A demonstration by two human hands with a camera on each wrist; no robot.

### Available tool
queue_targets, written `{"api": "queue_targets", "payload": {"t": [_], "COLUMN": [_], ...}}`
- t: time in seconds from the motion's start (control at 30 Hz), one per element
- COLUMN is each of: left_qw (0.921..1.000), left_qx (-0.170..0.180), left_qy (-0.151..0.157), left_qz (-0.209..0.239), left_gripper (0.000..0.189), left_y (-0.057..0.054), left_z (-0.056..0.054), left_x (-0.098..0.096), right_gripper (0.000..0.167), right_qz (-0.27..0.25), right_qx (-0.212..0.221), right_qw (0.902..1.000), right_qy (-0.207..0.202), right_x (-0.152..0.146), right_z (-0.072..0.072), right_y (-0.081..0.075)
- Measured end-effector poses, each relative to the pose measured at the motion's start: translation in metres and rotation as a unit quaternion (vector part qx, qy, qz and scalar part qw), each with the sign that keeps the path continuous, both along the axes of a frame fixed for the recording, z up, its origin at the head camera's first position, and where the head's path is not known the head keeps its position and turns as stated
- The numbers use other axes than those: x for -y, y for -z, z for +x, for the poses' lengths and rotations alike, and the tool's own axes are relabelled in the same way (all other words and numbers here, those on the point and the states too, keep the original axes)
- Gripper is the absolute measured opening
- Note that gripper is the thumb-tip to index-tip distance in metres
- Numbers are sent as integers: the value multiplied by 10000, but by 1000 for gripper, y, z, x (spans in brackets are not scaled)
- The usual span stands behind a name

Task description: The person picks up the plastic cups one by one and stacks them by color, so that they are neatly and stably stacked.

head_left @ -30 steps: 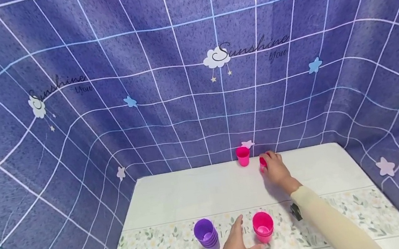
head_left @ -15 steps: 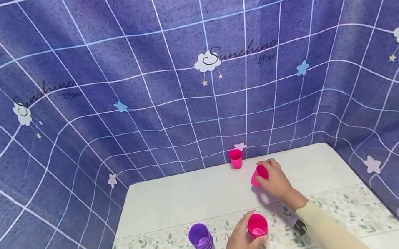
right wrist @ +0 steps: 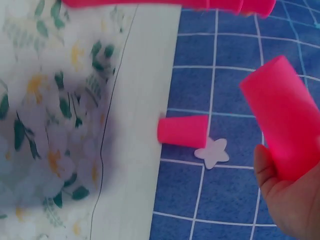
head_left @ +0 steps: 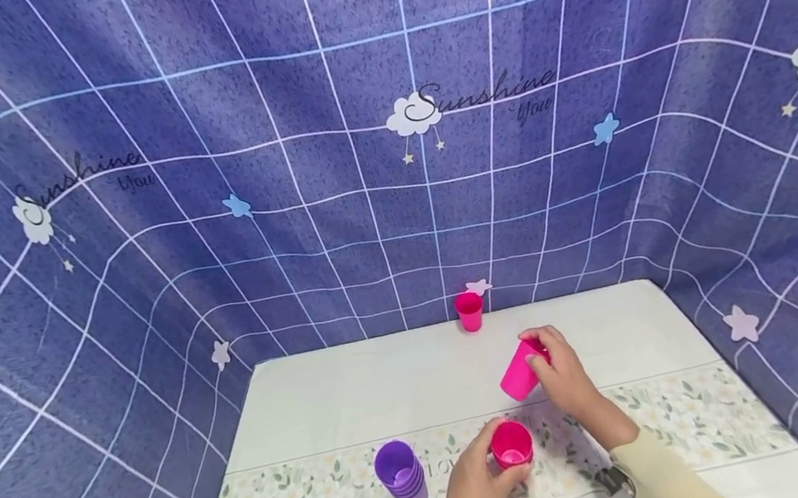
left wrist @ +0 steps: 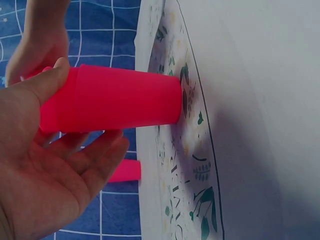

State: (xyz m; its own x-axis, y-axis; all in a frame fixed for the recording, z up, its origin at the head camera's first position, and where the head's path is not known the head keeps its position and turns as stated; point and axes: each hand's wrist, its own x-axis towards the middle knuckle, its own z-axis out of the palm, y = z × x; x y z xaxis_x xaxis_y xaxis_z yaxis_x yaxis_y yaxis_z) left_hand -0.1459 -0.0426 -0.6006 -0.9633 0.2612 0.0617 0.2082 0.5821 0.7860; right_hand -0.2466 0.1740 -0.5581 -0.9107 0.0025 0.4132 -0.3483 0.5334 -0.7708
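Observation:
My left hand [head_left: 471,482] holds a stack of pink cups [head_left: 511,444] upright on the table, thumb on one side and fingers on the other; the left wrist view shows the nested pink cups [left wrist: 125,97] between them. My right hand [head_left: 565,372] grips a single pink cup [head_left: 520,374] above the table, behind the stack. This cup is tilted, its base pointing down and to the left. In the right wrist view the thumb of the right hand [right wrist: 295,205] lies against the cup [right wrist: 282,115]. Another pink cup [head_left: 470,312] stands upright at the table's back edge.
A stack of purple cups [head_left: 401,476] stands left of my left hand. The white table [head_left: 342,391] has a floral printed band [head_left: 303,497] across it. A blue checked curtain [head_left: 336,232] encloses the back and sides. A small dark object [head_left: 614,480] shows beside my right wrist.
My right hand has lifted the pink cup off the back of the table, drawn it toward me and tilted it. My left hand has closed from beside the pink stack onto it.

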Motion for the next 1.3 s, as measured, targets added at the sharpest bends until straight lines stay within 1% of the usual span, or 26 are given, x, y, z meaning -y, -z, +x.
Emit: {"api": "queue_targets", "payload": {"t": [0.07,0.17,0.27,0.33,0.5,0.6,0.8,0.9,1.0,1.1,1.23,1.3], "left_qw": [10000,10000,10000,9999,9996,9995,9995,9993,9989,9987,9985,9985], "left_qx": [16,35,19,-11,-113,-154,-187,-132,-87,11,62,63], "left_qy": [1,13,9,18,42,39,70,46,2,-43,-67,-53], "left_qz": [19,-8,-88,-138,-250,-260,-258,-360,-463,-510,-540,-547], "left_gripper": [75,74,74,74,74,73,69,65,66,70,72,72], "left_y": [0,-2,-2,-1,0,1,-1,-1,0,0,-1,-1], "left_z": [0,0,-1,-1,0,1,1,1,2,3,2,2], "left_x": [0,1,2,2,4,4,5,4,4,3,3,3], "right_gripper": [34,36,38,40,43,44,45,46,45,44,45,46], "right_qz": [-152,-380,-528,-618,-751,-624,-337,-211,-36,209,463,540], "right_qx": [-126,-334,-568,-699,-861,-929,-938,-846,-790,-961,-1243,-1264], "right_qw": [9997,9970,9916,9875,9801,9772,9768,9769,9775,9777,9764,9768], "right_qy": [-174,-580,-1034,-1268,-1625,-1802,-1895,-1949,-1953,-1856,-1705,-1640], "right_x": [2,7,11,14,21,25,36,41,46,49,52,53], "right_z": [7,19,28,34,44,49,57,62,67,70,71,72], "right_y": [-1,0,3,6,13,15,18,22,27,32,39,43]}}
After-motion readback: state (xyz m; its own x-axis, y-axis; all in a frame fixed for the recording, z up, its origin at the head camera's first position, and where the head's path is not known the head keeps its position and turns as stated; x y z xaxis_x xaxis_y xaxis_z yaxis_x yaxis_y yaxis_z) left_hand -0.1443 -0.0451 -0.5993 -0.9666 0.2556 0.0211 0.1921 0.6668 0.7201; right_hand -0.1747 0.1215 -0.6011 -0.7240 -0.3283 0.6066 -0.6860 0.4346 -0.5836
